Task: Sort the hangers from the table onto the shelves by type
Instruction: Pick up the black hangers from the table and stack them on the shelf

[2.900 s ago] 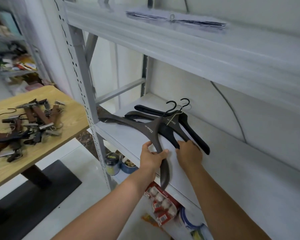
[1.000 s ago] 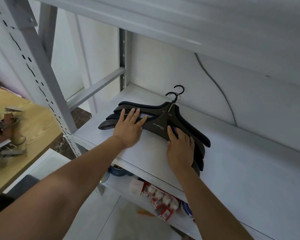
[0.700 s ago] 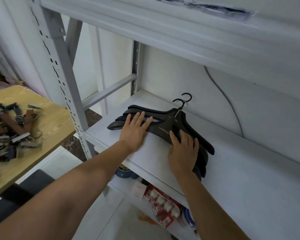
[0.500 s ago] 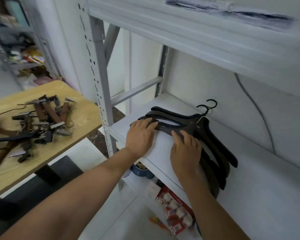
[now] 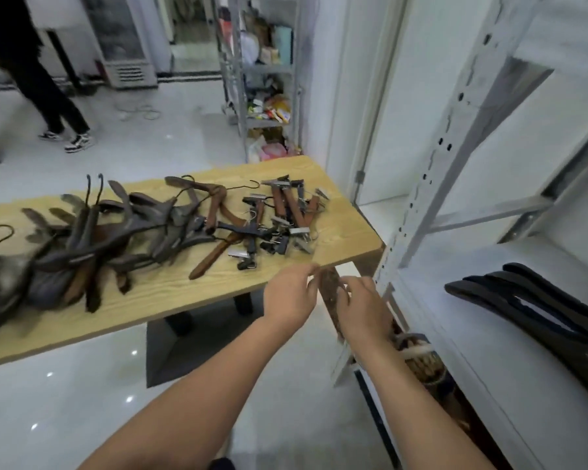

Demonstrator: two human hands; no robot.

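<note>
The wooden table (image 5: 340, 239) carries a heap of dark grey and brown coat hangers (image 5: 92, 239) on its left part. A brown wooden hanger (image 5: 214, 256) lies in the middle, and a pile of clip hangers (image 5: 282, 218) sits near the right end. A stack of black hangers (image 5: 523, 300) lies on the white shelf (image 5: 489, 368) at the right. My left hand (image 5: 291, 296) and my right hand (image 5: 364, 307) hover side by side just off the table's near right corner. Both hold nothing, their fingers loosely bent.
The shelf's perforated grey post (image 5: 431, 164) stands between table and shelf. The table's black base (image 5: 180, 340) rests on the white floor. A person's legs (image 5: 48, 89) are at the back left. A cluttered rack (image 5: 265, 79) stands behind the table.
Both hands have lifted off the black hangers on the shelf and swung left towards the table. The view has turned from the shelf to the table.
</note>
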